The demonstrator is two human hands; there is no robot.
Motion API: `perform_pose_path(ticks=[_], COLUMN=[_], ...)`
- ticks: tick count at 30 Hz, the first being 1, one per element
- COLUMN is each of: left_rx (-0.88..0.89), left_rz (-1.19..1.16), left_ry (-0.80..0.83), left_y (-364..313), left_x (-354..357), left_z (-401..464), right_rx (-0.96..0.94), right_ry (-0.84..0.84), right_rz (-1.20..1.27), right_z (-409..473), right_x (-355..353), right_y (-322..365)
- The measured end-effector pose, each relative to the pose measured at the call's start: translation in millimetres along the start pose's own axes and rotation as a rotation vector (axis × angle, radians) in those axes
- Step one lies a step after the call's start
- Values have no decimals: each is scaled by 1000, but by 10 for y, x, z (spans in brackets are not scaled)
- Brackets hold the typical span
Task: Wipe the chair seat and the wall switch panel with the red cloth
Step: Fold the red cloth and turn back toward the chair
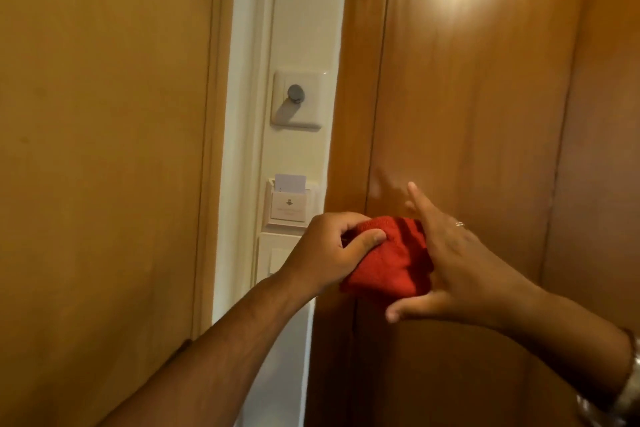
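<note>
A folded red cloth (391, 263) is held between both hands in front of a narrow cream wall strip. My left hand (329, 250) pinches its upper left edge with thumb and fingers. My right hand (450, 263) cups the cloth from the right, fingers spread, thumb under it. On the strip, a white panel with a round dark knob (298, 99) sits high up. Below it is a key-card holder (289, 206) with a white card in its slot. A white switch plate (275, 253) lies under that, partly hidden by my left hand. No chair is in view.
A light wooden door or panel (104, 149) fills the left side. A glossy darker wooden panel (485, 97) fills the right, its edge close beside the switches. The wall strip between them is narrow.
</note>
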State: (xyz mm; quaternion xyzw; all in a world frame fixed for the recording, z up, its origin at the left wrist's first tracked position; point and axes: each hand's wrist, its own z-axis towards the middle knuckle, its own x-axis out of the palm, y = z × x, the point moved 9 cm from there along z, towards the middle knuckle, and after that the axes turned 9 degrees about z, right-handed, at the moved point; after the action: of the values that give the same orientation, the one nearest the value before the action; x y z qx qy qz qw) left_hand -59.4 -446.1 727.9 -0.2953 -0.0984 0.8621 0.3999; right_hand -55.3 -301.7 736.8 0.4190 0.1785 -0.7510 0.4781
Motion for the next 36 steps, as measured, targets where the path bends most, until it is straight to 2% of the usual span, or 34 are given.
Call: perform_pose_path(ticks=[3, 8, 11, 13, 18, 20, 23, 26, 30, 33, 36], left_rx=[-17, -29, -29, -36, 206, 223, 226, 305, 342, 367, 320], left_rz=[0, -2, -42, -34, 356, 413, 435, 498, 368, 219, 75], left_ry=[43, 200, 269, 402, 570, 614, 668, 705, 704, 791, 870], left_y=[-217, -536, -782, -971, -1478, -1529, -1548, -1614, -1684, -1723, -1710], left_x=[223, 682, 955, 1255, 1906, 2138, 2474, 2884, 3413, 3875, 4341], left_z=[7, 23, 68, 92, 286, 359, 424, 458, 407, 188, -112], right_rx=[134, 87, 102, 111, 264, 342, 387, 454, 606, 734, 860], right_ry=[80, 181, 142, 130, 296, 341, 411, 399, 331, 328, 346], right_rz=[340, 146, 5, -18, -134, -137, -299, -368, -381, -371, -308], right_z=[-177, -360, -517, -661, -1071, -1222, -1378, -1576, -1986, -2429, -2932], right_x=[-242, -656, -909, -1038, -1114, -1146, -1156, -1189, -1286, -1268, -1086], right_y=[-249, -462, -596, -674, -1117, -1317, -1582, -1849, -2190, -2428, -2620])
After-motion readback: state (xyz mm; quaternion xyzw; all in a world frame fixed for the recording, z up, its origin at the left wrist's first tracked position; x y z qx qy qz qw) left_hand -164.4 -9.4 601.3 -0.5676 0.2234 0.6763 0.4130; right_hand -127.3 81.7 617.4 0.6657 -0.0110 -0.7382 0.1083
